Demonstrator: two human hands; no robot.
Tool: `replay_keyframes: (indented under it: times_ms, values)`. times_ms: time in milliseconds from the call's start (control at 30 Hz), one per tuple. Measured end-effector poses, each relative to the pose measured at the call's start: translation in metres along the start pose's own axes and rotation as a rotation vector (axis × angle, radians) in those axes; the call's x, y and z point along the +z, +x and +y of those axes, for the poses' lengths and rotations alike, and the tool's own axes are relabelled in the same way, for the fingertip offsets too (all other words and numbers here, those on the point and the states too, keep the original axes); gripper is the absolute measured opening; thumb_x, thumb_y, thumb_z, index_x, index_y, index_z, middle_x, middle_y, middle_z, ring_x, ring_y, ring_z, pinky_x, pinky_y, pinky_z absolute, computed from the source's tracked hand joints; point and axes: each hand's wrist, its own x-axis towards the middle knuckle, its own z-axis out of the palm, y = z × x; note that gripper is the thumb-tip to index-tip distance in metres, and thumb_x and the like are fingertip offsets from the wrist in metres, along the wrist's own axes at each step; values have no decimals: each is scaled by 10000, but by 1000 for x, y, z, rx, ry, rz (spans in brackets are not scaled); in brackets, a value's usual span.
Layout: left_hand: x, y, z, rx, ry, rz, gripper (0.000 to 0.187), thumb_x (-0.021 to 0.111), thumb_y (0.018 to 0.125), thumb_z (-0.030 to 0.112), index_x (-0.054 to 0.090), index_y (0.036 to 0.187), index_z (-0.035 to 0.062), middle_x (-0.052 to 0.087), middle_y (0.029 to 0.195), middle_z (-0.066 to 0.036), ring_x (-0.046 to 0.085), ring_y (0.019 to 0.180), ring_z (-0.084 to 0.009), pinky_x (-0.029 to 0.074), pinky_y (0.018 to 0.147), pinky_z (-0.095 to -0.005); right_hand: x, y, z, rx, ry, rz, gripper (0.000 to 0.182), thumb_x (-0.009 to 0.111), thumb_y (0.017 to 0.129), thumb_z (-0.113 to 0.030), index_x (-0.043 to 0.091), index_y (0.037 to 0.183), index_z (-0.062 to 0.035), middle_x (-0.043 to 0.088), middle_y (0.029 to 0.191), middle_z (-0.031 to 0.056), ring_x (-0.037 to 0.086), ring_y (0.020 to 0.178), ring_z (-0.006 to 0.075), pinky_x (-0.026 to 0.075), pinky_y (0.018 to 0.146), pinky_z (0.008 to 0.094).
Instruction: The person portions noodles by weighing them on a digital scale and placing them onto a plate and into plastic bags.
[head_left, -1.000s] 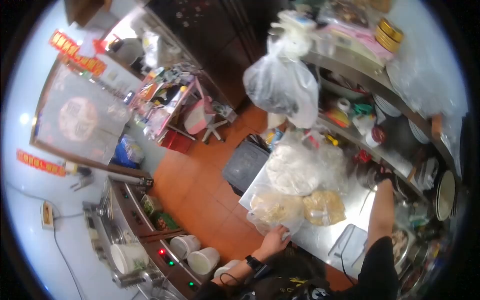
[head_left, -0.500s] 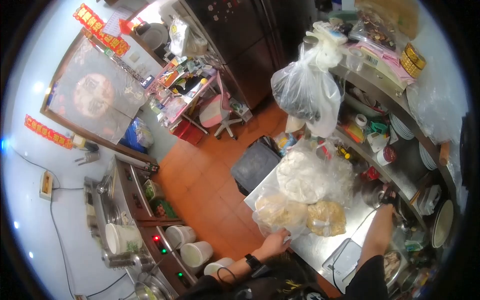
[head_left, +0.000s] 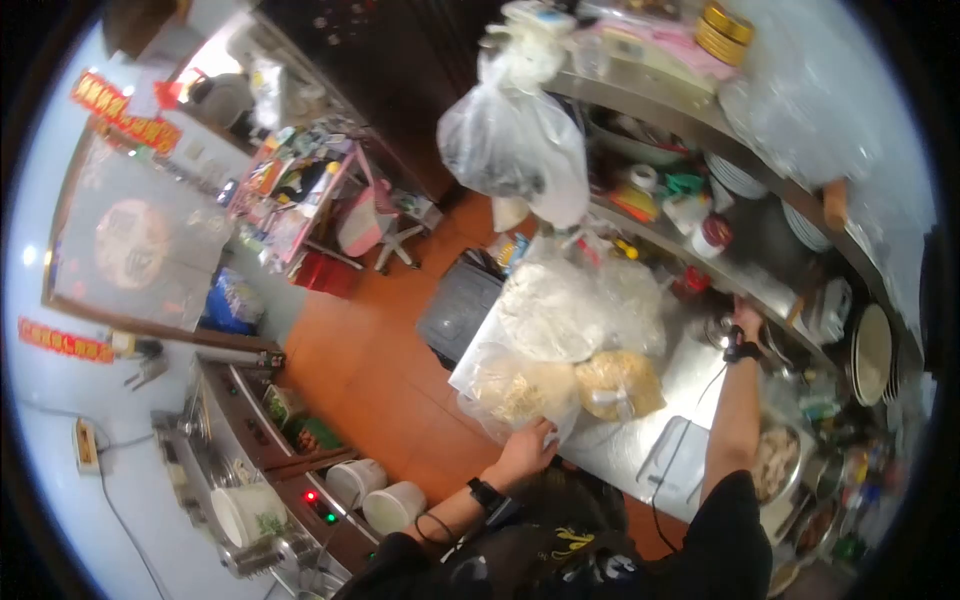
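Note:
My left hand (head_left: 527, 447) is closed on the near edge of a clear plastic bag (head_left: 520, 392) of pale yellowish food at the table's front left corner. Beside it lies a second, tied bag (head_left: 618, 385) of yellow food. Behind them rests a larger bag (head_left: 560, 310) with white contents. My right hand (head_left: 747, 318) reaches to the back of the metal table (head_left: 690, 385), under the shelf, next to a shiny metal container (head_left: 716, 332). Its fingers are partly hidden, and I cannot tell whether they grip anything. A flat grey box-like thing (head_left: 675, 460) lies near the front edge.
Above the table runs a metal shelf (head_left: 660, 235) with plates and jars. White plastic bags (head_left: 520, 150) hang at its left end. A dark grey bin (head_left: 460, 315) stands left of the table. White buckets (head_left: 394, 507) stand by the opposite counter. A metal tray (head_left: 780, 465) of pale pieces sits right.
The view has swung, so the scene sits further left. My right hand appears further back along the table, near the metal container. My left hand stays at the bag's edge.

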Motion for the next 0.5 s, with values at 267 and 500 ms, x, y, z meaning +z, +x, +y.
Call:
replay_keyframes:
  times_ms: [267,500]
  values:
    - [3,32,28,225,-80,-99,206,671,878,110,642,1057,11,658,988,-170,663,884,-349,536,771,-408,0,-140,-6,-158,614,-178,300,481,1046,-250,674,1090,-25,726,968,71,650,820,146,538,738,310]
    - [47,67,25,88,-531,-237,350,597,981,90,519,1298,-35,645,1059,-114,638,899,-181,540,787,-305,0,-331,-57,357,749,16,213,642,959,-132,631,1069,51,699,1015,109,677,852,163,573,774,267]
